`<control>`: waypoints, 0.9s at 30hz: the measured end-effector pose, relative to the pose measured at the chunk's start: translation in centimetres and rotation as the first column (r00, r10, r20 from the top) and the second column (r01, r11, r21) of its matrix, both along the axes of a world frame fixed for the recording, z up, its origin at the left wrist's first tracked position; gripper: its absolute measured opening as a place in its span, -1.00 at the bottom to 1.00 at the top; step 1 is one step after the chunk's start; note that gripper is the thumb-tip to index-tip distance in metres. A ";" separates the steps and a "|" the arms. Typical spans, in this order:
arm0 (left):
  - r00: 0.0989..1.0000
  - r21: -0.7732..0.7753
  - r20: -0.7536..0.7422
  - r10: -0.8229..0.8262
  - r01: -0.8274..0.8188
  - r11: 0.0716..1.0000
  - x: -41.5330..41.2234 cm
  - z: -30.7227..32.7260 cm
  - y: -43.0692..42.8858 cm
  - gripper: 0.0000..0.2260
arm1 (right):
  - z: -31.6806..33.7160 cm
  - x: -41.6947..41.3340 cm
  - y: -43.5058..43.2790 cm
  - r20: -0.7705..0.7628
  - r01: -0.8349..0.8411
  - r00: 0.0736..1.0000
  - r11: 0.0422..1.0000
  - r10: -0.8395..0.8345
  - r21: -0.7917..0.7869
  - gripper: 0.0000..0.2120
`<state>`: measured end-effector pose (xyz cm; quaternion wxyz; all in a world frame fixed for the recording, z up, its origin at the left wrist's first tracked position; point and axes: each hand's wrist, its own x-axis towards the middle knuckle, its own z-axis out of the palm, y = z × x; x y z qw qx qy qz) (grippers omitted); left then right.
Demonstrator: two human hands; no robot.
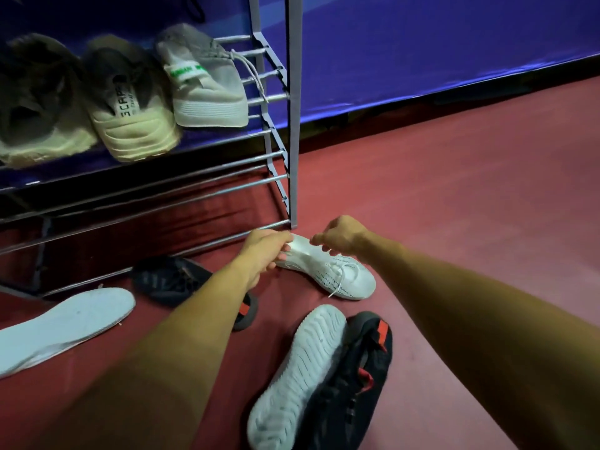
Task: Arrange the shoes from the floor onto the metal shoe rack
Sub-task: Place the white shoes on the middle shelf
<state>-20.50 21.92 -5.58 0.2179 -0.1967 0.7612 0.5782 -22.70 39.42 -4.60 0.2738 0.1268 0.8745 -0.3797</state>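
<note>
Two bare forearms come in from the bottom of the frame and meet a little below the centre. The left hand [263, 251] has its fingers curled round the heel end of a white shoe [337, 277] and pinches it. The right hand [341, 237] is just beside it, fingers bent down onto the upper edge of the same shoe near its opening, and grips it there. The white shoe lies on the red floor [454, 206] with its toe pointing to the lower right and its lace loose. Its heel is close to the foot of the corner post of the metal shoe rack [293, 125].

Between the forearms, at the bottom centre, a black shoe with red marks [354, 384] lies on its side and shows its white ribbed sole. Left of the left forearm a second black shoe [168, 280] lies on the floor and is partly hidden by that arm. At the lower left lies a flat white sole shape [65, 323]; I cannot tell if it is an insole or an overturned shoe.

On a higher shelf of the rack, in the upper left, three shoes stand side by side with heels toward the camera: a grey and white shoe with green lettering [207, 89], a dark shoe with cream sole [130, 105], and a blurred dark shoe [35, 108]. Behind the rack a blue wall covering [454, 43] runs across the top of the frame.
</note>
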 end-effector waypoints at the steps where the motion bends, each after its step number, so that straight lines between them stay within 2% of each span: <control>1: 1.000 -0.007 0.027 -0.003 0.003 1.000 -0.1 -0.6 0.4 -0.94 | -0.8 0.0 0.0 0.016 -0.040 0.999 0.998 0.040 0.049 -0.67; 4: 0.995 -0.015 0.101 -0.017 0.019 1.000 -0.4 -2.1 1.2 -0.89 | -3.2 0.4 -0.2 0.075 -0.223 0.975 0.942 0.211 0.252 -0.60; 7: 0.987 -0.017 0.154 -0.046 0.050 0.999 -0.8 -3.3 2.1 -0.90 | -4.8 0.1 -0.6 0.124 -0.337 0.942 0.872 0.313 0.355 -0.68; 12: 0.977 -0.057 0.193 -0.095 0.108 0.993 -0.9 -5.2 2.9 -0.94 | -6.4 -1.0 -0.1 0.067 -0.270 0.962 0.895 0.264 0.355 -0.71; 15: 0.980 -0.079 0.195 -0.046 0.062 0.995 -1.1 -6.2 3.2 -0.89 | -7.0 -0.7 0.4 0.067 -0.238 0.971 0.900 0.229 0.365 -0.66; 18: 0.984 -0.129 0.179 0.019 0.004 0.992 -1.2 -7.2 3.5 -0.83 | -7.5 -0.1 1.2 0.042 -0.193 0.980 0.895 0.193 0.402 -0.72; 21: 0.983 -0.163 0.175 0.051 -0.023 0.986 -0.9 -8.0 4.0 -0.81 | -7.9 0.5 2.1 0.031 -0.154 0.987 0.905 0.155 0.397 -0.61; 23: 0.981 -0.153 0.188 0.046 -0.017 0.988 -0.5 -8.3 4.5 -0.78 | -7.9 0.7 2.7 0.021 -0.146 0.989 0.911 0.150 0.386 -0.61; 27: 0.993 -0.236 0.117 0.019 0.009 0.972 -0.2 -8.5 5.0 -0.94 | -7.3 0.9 4.3 0.092 -0.196 0.981 0.889 0.173 0.413 -0.66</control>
